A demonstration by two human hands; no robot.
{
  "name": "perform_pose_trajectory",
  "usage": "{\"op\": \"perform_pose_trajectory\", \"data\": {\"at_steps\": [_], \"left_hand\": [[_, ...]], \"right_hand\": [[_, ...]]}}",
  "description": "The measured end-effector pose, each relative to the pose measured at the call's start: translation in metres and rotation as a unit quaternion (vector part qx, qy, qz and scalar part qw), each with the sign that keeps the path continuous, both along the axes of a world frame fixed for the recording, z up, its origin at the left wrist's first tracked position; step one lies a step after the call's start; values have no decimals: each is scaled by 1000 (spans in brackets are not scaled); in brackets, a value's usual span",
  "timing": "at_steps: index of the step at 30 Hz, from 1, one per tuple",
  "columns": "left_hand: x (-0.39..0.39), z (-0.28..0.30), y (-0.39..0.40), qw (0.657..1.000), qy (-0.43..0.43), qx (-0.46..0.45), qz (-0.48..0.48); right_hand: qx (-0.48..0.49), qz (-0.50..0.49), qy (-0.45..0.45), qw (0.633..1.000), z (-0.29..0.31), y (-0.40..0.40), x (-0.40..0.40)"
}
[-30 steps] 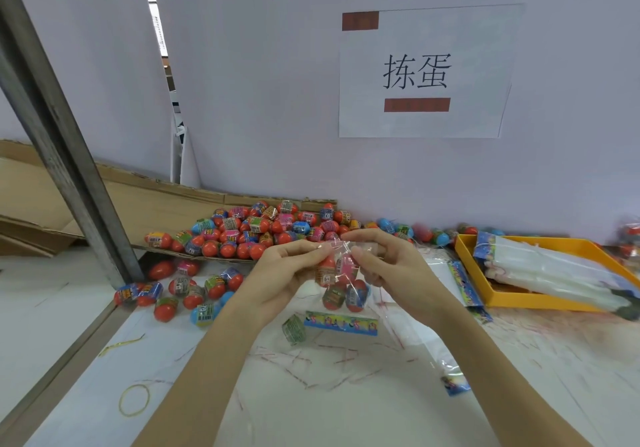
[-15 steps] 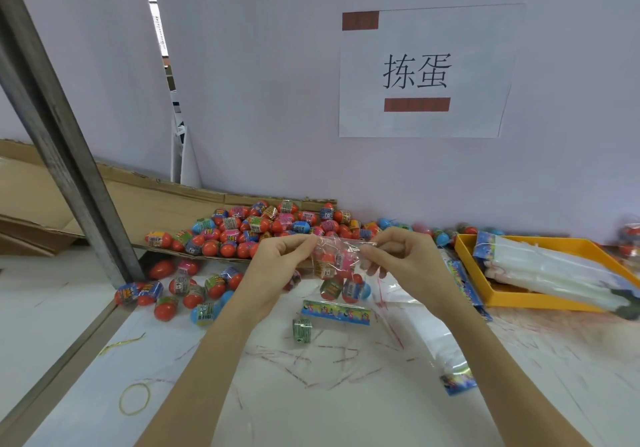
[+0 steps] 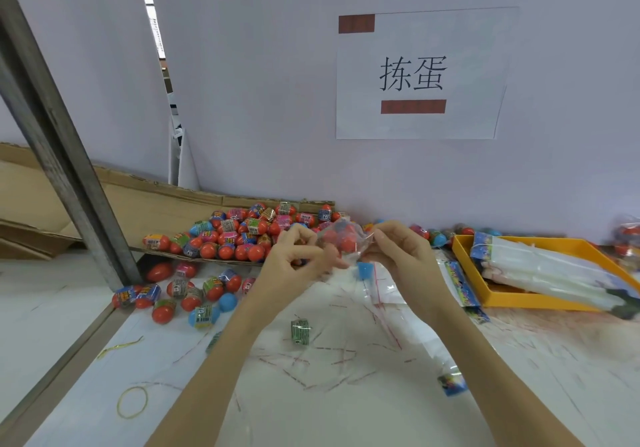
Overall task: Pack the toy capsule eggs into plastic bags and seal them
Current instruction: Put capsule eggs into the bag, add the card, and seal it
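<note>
Both hands meet above the surface (image 3: 346,412), holding a clear bag (image 3: 346,238) between them. The left hand (image 3: 294,263) has its fingers (image 3: 298,235) curled in, pinching the bag's left edge; the right hand (image 3: 401,256) pinches the right edge, fingers bent round the plastic. Inside the bag sit several eggs (image 3: 346,242) — red ones show plainly, though the film is blurred and I cannot count them. A blue egg (image 3: 365,270) shows just under the bag, between the hands; whether it lies inside the plastic I cannot tell.

Behind the hands a heap of loose eggs (image 3: 242,231) lies on a cardboard sheet (image 3: 104,204), with more scattered eggs (image 3: 180,290) on the surface to the left, near a slanted metal bar (image 3: 62,155). A yellow tray (image 3: 512,299) at the right holds a stack of empty bags (image 3: 540,266). A rubber band (image 3: 132,401) and a small green label (image 3: 300,331) lie nearer the camera — thin red strips are strewn around them. A paper sign (image 3: 420,75) hangs on the wall.
</note>
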State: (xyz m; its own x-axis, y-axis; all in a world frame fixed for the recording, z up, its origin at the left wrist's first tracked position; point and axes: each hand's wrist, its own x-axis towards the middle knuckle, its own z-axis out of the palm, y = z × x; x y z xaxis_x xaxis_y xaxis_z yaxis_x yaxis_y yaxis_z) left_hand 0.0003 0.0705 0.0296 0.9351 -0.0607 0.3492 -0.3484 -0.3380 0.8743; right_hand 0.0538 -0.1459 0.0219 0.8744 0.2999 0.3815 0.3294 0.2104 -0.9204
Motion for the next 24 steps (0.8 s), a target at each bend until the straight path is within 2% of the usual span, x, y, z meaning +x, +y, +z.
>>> {"op": "perform_pose_trajectory", "data": {"at_steps": [2, 4, 7, 9, 12, 15, 17, 20, 24], "left_hand": [[3, 0, -2, 993, -6, -89, 72], [6, -1, -4, 983, 37, -143, 113], [10, -6, -5, 971, 174, -156, 56], [9, -7, -3, 956, 210, -203, -8], [9, -6, -2, 946, 197, -258, -13], [10, -8, -5, 949, 144, -279, 38], [11, -9, -6, 958, 110, -260, 57], [10, -11, -8, 973, 79, -211, 56], [12, -14, -5, 973, 54, -197, 108]], "right_hand": [[1, 18, 0, 1000, 1, 2, -2], [-1, 23, 1, 1000, 2, 4, -2], [3, 47, 6, 999, 4, 5, -2], [8, 62, 13, 998, 5, 6, -4], [3, 47, 25, 999, 6, 5, -5], [-8, 26, 97, 995, 8, 10, -9], [-28, 12, 135, 990, 7, 15, -13], [-20, -17, 141, 990, 0, 21, -14], [0, -32, 155, 987, 4, 22, -15]]}}
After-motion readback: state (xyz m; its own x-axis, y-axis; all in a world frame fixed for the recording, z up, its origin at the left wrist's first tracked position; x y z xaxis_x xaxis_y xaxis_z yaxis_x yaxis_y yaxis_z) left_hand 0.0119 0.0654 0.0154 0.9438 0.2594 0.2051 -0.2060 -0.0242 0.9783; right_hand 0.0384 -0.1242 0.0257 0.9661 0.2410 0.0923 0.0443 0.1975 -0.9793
